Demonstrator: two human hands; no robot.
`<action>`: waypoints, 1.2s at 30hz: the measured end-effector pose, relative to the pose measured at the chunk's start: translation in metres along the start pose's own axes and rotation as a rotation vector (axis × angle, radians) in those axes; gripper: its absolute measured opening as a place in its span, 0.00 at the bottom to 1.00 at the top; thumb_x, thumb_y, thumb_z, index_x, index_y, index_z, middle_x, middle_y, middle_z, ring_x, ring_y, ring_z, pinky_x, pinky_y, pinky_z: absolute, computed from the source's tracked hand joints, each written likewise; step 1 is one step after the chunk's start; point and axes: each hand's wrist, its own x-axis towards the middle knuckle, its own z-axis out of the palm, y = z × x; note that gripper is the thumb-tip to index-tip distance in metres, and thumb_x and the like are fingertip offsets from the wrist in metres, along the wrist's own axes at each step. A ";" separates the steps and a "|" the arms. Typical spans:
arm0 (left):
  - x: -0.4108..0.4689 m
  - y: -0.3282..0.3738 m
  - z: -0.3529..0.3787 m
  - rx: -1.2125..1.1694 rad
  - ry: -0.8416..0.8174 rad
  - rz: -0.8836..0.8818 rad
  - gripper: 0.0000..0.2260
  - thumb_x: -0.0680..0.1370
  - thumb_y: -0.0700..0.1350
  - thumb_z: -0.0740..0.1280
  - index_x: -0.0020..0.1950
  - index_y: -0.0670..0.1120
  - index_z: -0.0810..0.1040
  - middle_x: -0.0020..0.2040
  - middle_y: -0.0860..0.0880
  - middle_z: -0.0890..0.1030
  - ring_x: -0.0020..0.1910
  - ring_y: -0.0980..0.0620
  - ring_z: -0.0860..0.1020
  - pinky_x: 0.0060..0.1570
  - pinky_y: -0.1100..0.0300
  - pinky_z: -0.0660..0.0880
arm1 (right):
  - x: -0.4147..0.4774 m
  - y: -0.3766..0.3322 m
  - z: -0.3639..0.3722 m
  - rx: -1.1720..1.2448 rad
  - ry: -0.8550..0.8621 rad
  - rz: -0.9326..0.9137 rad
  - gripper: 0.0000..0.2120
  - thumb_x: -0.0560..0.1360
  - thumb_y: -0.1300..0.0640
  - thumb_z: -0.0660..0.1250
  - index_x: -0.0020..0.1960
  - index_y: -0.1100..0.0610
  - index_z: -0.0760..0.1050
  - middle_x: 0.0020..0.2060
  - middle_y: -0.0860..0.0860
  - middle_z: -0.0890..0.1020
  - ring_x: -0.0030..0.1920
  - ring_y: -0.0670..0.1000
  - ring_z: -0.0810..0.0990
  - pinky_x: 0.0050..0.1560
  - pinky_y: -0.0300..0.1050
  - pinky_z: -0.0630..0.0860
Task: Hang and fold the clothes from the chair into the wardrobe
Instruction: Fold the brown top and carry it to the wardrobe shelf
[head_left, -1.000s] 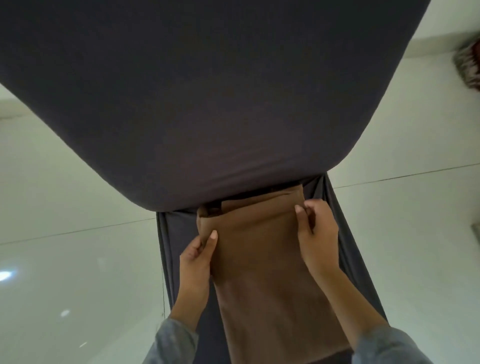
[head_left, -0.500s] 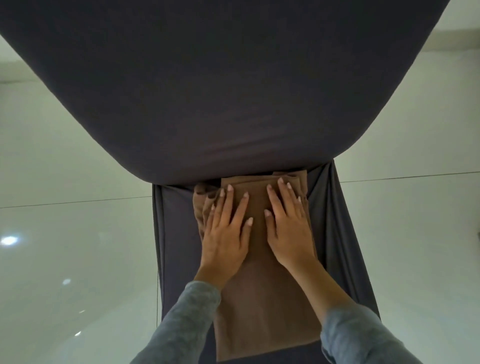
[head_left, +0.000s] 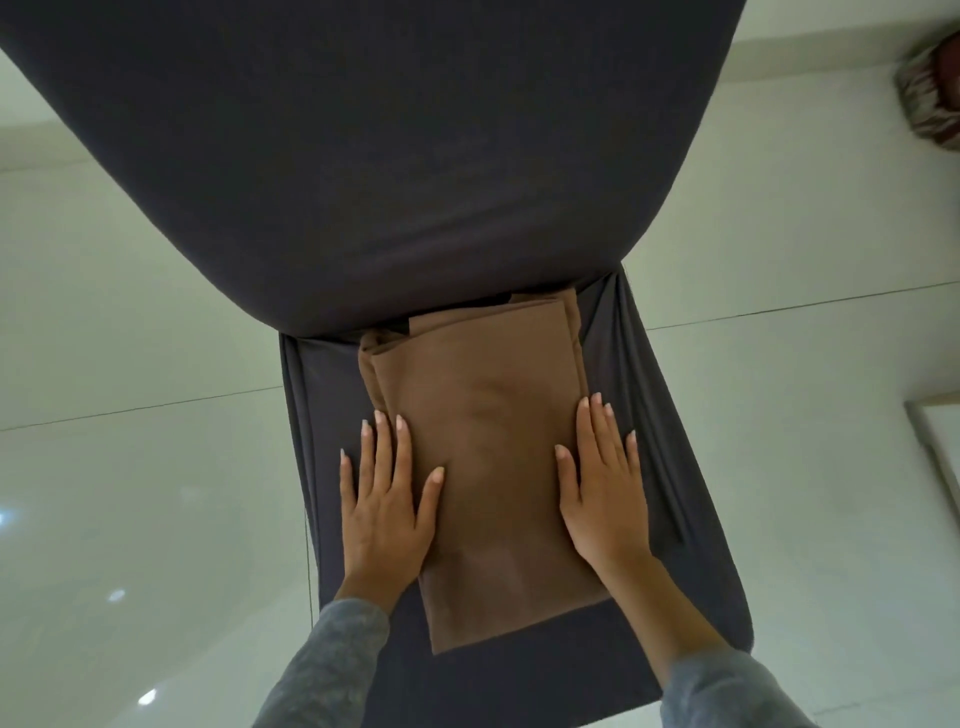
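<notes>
Brown cloth (head_left: 483, 467), folded into a long rectangle, lies flat on the seat of a chair (head_left: 675, 467) covered in dark grey fabric. Its far end reaches the foot of the chair back, where several folded layers show at the edge; its near end stops short of the seat's front edge. The left hand (head_left: 387, 512) rests palm down with fingers spread and straight, on the cloth's left edge, the thumb on the brown surface and the outer fingers over the grey seat cover. The right hand (head_left: 602, 488) lies flat and open in the same way on the cloth's right edge, fingers pointing toward the chair back. Neither hand grips anything. Grey sleeves (head_left: 332, 660) cover both forearms. Pale glossy floor (head_left: 130, 467) surrounds the chair, with thin tile lines and small light reflections at left. A reddish patterned object (head_left: 930, 93), too blurred to identify, sits at the upper right corner.
</notes>
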 end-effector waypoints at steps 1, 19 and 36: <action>-0.005 -0.001 0.000 0.003 -0.007 0.015 0.31 0.80 0.62 0.41 0.77 0.47 0.48 0.77 0.47 0.49 0.77 0.50 0.46 0.74 0.50 0.41 | -0.006 0.000 0.001 0.013 0.002 0.003 0.29 0.77 0.42 0.36 0.75 0.53 0.40 0.75 0.46 0.46 0.75 0.43 0.41 0.74 0.43 0.37; -0.087 -0.008 -0.019 -0.159 -0.055 0.317 0.33 0.78 0.60 0.54 0.77 0.44 0.53 0.78 0.47 0.52 0.77 0.51 0.48 0.74 0.50 0.48 | -0.107 -0.009 -0.025 0.630 0.249 0.595 0.20 0.74 0.57 0.69 0.63 0.60 0.70 0.57 0.54 0.72 0.53 0.52 0.72 0.56 0.43 0.69; -0.070 0.088 -0.105 -0.697 -0.147 0.143 0.21 0.79 0.40 0.61 0.71 0.51 0.67 0.61 0.50 0.78 0.56 0.53 0.77 0.53 0.63 0.75 | -0.094 -0.091 -0.156 1.183 -0.124 0.416 0.11 0.75 0.55 0.67 0.54 0.59 0.73 0.41 0.48 0.79 0.38 0.43 0.76 0.35 0.31 0.72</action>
